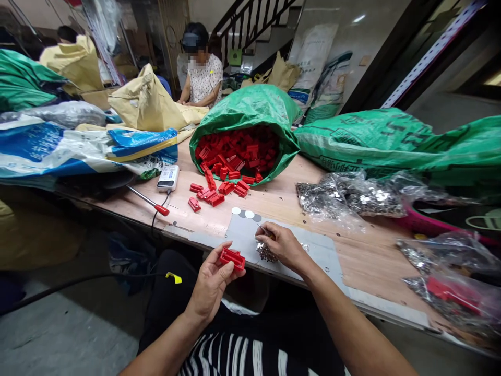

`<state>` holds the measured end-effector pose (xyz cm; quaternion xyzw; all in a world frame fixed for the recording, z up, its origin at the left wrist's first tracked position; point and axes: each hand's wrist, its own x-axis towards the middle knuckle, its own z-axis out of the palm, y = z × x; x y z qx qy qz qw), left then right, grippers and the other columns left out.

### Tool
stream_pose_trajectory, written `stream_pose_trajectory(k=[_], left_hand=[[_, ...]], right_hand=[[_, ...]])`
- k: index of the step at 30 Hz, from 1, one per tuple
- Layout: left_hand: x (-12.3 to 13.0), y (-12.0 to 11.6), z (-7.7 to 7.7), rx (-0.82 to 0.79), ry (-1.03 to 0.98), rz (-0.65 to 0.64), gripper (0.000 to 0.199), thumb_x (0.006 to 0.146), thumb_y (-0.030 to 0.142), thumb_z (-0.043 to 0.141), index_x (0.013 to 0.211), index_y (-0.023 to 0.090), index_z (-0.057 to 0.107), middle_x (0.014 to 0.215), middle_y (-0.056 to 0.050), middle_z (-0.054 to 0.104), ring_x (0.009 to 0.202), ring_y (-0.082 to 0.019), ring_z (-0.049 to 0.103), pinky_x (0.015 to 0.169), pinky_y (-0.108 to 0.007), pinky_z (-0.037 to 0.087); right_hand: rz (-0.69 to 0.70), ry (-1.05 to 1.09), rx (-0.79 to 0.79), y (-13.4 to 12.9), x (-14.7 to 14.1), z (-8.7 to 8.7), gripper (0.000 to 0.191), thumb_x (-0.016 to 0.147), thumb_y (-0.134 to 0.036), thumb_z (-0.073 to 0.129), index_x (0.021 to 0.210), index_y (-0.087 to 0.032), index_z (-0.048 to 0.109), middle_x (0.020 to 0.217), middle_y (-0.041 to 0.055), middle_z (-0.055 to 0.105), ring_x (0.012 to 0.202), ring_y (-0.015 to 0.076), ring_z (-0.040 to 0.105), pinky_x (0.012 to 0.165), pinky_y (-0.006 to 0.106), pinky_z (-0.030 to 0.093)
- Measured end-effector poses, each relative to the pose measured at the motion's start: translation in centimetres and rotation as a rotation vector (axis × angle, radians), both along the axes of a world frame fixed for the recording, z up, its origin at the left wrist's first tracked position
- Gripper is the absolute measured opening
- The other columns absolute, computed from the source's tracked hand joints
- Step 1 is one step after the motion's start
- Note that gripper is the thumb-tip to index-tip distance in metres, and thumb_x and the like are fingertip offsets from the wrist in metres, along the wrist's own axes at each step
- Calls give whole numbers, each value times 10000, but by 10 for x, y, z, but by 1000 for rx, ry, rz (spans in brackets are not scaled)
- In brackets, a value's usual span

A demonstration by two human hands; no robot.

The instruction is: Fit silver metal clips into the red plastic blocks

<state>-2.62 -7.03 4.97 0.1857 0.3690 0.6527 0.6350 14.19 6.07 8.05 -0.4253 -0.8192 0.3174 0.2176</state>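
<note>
My left hand is closed on a red plastic housing at the table's front edge, its hollow side showing. My right hand is closed around a thin pointed tool; most of it is hidden by the fingers. That hand is over a small heap of shiny metal pieces on a grey mat. Beyond the hands, several loose red plastic housings lie before a green sack filled with more of them.
Clear bags of metal parts lie to the right, near a pink basket. A red-handled screwdriver and a white device with a cable are at left. Another person sits across the table. Sacks line the back.
</note>
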Motion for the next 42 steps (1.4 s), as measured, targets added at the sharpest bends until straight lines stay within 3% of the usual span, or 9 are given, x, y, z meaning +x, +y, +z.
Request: stream_pose_trajectory(k=[6, 12, 19, 25, 39, 42], left_hand=[[3, 5, 3, 13, 10, -12, 473, 767, 214, 701, 1224, 230, 582, 927, -30, 660, 821, -127, 627, 805, -282, 519], [5, 5, 2, 43, -18, -20, 447, 759, 189, 702, 1194, 232, 608, 955, -24, 657, 860, -119, 614, 797, -247, 504], [4, 7, 6, 37, -61, -31, 438, 761, 190, 692, 1191, 212, 614, 947, -32, 661, 854, -133, 626, 775, -255, 501], [5, 7, 6, 28, -88, -44, 449, 765, 169, 683, 1205, 207, 604, 945, -33, 656, 828, -125, 620, 757, -263, 508], [5, 10, 9, 54, -41, -66, 443, 739, 179, 693, 1176, 210, 630, 941, -38, 673, 816, -126, 619, 755, -248, 487], [5, 9, 10, 70, 0, -71, 438, 738, 186, 692, 1171, 211, 633, 928, -33, 676, 824, -130, 616, 779, -256, 479]], right_hand=[[37, 187, -98, -36, -1, 9, 120, 878, -246, 523, 777, -199, 567, 655, -31, 519, 596, 114, 455, 586, 234, 364], [79, 224, -48, -53, -7, 10, 107, 871, -193, 537, 766, -193, 557, 703, -19, 528, 651, 119, 469, 621, 234, 368], [46, 249, 18, -59, -10, 8, 115, 871, -217, 548, 759, -193, 560, 723, -8, 535, 663, 126, 476, 629, 239, 371], [20, 260, -39, -62, -7, 6, 101, 889, -194, 523, 791, -199, 543, 704, -21, 539, 636, 119, 465, 620, 234, 370], [269, 267, -64, -62, 0, 1, 75, 908, -214, 538, 871, -210, 603, 834, 22, 588, 799, 155, 542, 733, 271, 414], [252, 270, -131, -64, 3, -1, 51, 902, -219, 544, 924, -214, 590, 861, 20, 599, 782, 149, 544, 708, 262, 417]])
